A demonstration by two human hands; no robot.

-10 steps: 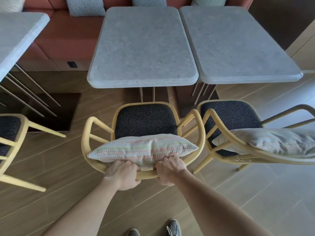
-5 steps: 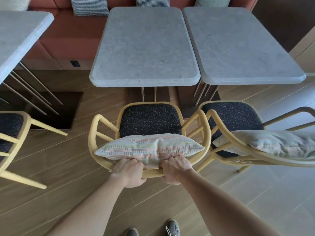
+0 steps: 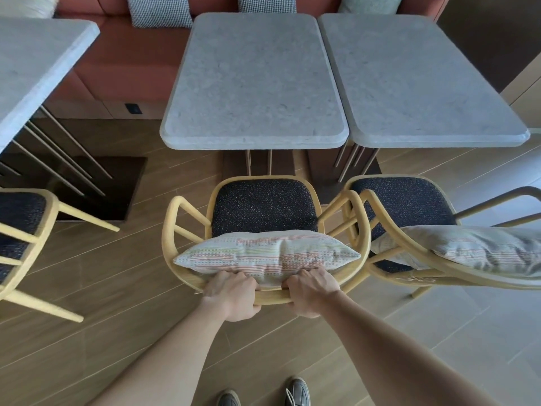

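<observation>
A light wooden armchair point(image 3: 172, 218) with a dark speckled seat point(image 3: 265, 205) stands in front of a grey stone table point(image 3: 254, 83). A striped cushion point(image 3: 263, 253) leans against the inside of its curved backrest. My left hand point(image 3: 232, 295) and my right hand point(image 3: 310, 291) both grip the top rail of the backrest, close together, fingers curled over it just below the cushion. The seat's front edge lies a little short of the table's near edge.
A matching chair point(image 3: 409, 206) with its own cushion point(image 3: 480, 250) stands touching on the right, under a second grey table point(image 3: 409, 77). Another chair point(image 3: 26, 230) and table point(image 3: 35, 65) are at the left. A red bench with pillows point(image 3: 158, 10) runs along the back. My shoes point(image 3: 297, 391) are on the wood floor.
The chair, held by both hands, has shifted slightly to the right and toward the table across the frames. My grip has stayed the same.
</observation>
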